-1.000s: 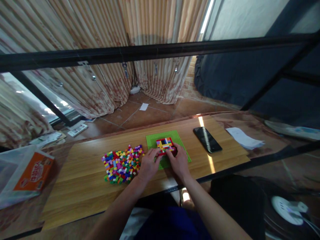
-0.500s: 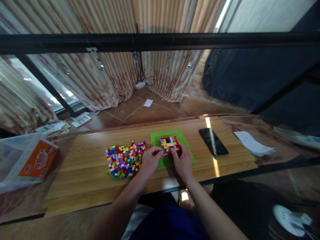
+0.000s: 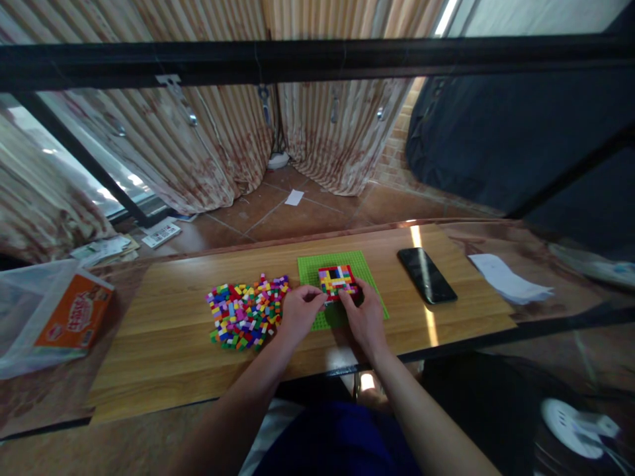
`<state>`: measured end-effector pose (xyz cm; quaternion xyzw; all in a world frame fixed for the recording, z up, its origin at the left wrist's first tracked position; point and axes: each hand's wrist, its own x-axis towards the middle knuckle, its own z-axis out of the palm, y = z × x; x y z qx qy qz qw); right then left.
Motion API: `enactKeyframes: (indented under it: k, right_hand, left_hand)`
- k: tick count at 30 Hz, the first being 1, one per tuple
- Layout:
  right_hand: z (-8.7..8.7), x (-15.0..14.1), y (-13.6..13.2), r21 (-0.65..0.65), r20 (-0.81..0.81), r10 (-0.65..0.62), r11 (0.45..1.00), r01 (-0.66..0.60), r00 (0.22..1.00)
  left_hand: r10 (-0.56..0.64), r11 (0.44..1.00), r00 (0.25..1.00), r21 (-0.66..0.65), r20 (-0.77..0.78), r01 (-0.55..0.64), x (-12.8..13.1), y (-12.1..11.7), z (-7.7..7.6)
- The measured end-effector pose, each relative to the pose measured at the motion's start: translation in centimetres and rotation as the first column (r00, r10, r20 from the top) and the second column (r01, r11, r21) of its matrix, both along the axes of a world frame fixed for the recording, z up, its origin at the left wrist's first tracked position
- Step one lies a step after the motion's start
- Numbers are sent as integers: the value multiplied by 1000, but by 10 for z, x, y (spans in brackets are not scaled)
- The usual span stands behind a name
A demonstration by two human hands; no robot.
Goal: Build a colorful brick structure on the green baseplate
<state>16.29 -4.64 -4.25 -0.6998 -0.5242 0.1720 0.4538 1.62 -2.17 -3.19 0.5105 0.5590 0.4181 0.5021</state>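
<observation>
- Brick model (image 3: pixel 338 275), a small block of red, yellow, white, orange and other bricks with a dark gap toward its far side, sits over the middle of a green studded baseplate (image 3: pixel 309 262); whether it is pressed onto the studs or slightly raised cannot be told.
- Right hand (image 3: pixel 367 321) grasps the model at its near right corner, the thumb on the near side and the fingers curled around the right edge.
- Left hand (image 3: pixel 298 312) has its thumb and forefinger brought together just beside the model's near left corner; anything pinched between the tips is too small to make out.
- Loose bricks (image 3: pixel 247 316) in many colours lie in a spread-out heap left of the baseplate, near the left hand.
- Wooden tabletop (image 3: pixel 153 337) carries the baseplate, the heap and a black phone (image 3: pixel 426 275), which lies at a slant to the right of the baseplate with a streak of light across it.
- White papers (image 3: pixel 507 277) lie beyond the tabletop's right end.
- Translucent plastic container (image 3: pixel 30 297) with an orange panel (image 3: pixel 74 312) stands off the left end.
- Pleated curtains (image 3: pixel 208 139) hang behind a black bar (image 3: pixel 297 61), above a tiled floor (image 3: pixel 265 213).
</observation>
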Motion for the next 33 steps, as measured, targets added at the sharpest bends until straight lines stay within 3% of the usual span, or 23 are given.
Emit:
enactKeyframes:
  k: [7, 13, 16, 19, 22, 26, 33]
  right_hand:
    - [0, -1, -1, 8, 20, -5, 1000, 5, 1000]
    - [-2, 5, 1, 29, -53, 68, 997, -66, 996]
    - [1, 16, -2, 50, -188, 99, 995, -91, 977]
    - [4, 35, -9, 74, -233, 40, 997, -24, 972]
    - [1, 57, -18, 79, -91, -67, 994, 74, 994]
    - [-11, 72, -27, 80, 126, -53, 996, 43, 991]
    - [-22, 66, -28, 92, 290, -3, 995, -25, 957]
  left_hand:
    - [-2, 1000, 1000, -9, 20, 2, 0, 0, -1]
    - [14, 999, 1000, 37, 14, -15, -3, -3, 10]
    - [44, 995, 999, 90, 32, -47, -23, -8, 16]
    - [84, 985, 996, 154, -15, -81, -57, -13, 18]
    - [191, 960, 972, 235, -138, -155, -92, -19, 15]
    - [248, 944, 902, 298, -354, -143, -118, -23, 14]
    - [198, 917, 721, 385, -664, 103, -95, -13, 23]
